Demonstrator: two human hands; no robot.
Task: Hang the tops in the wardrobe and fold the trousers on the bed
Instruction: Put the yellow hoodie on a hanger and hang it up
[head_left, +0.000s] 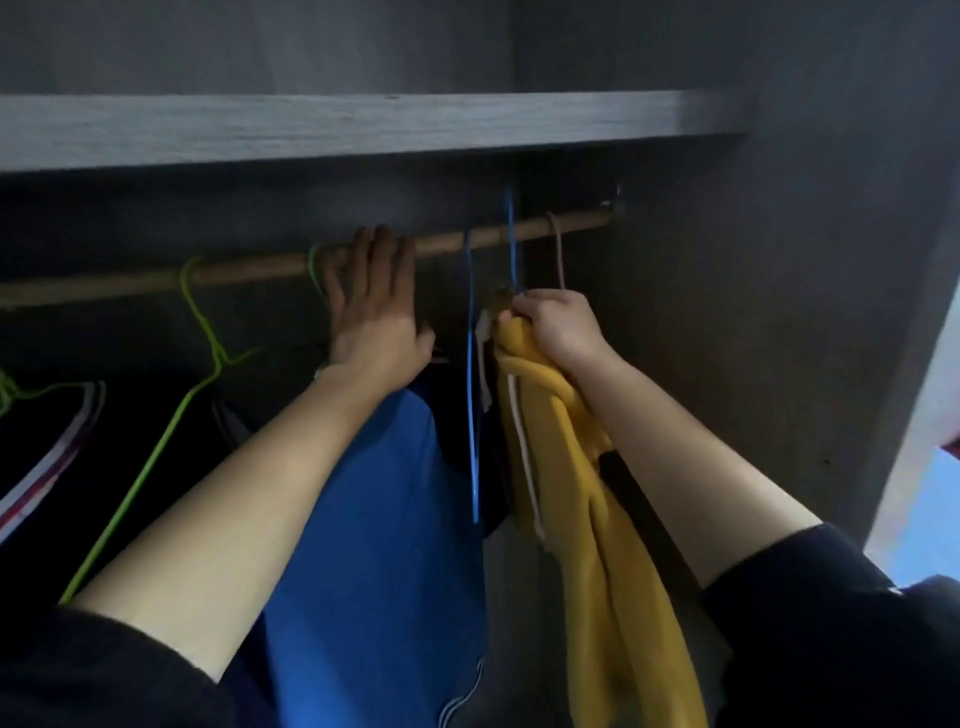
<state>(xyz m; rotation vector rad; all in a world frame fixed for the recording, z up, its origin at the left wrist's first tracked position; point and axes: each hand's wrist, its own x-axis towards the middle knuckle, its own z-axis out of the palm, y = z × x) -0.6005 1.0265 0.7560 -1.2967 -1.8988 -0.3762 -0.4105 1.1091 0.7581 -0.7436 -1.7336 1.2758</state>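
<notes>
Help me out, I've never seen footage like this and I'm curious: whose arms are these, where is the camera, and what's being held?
There is no machine here. These are a person's two bare arms, filmed by one wide-angle camera worn on their head, so you see roughly what they see. They are looking into a wardrobe, with a shelf above and a wooden rail under it. The left hand reaches up with its fingers against the rail. The right hand grips a bunched yellow top just below the rail, and a blue hanger hook rises above that hand. A blue garment hangs between the arms, and a green hanger hangs further left.
</notes>
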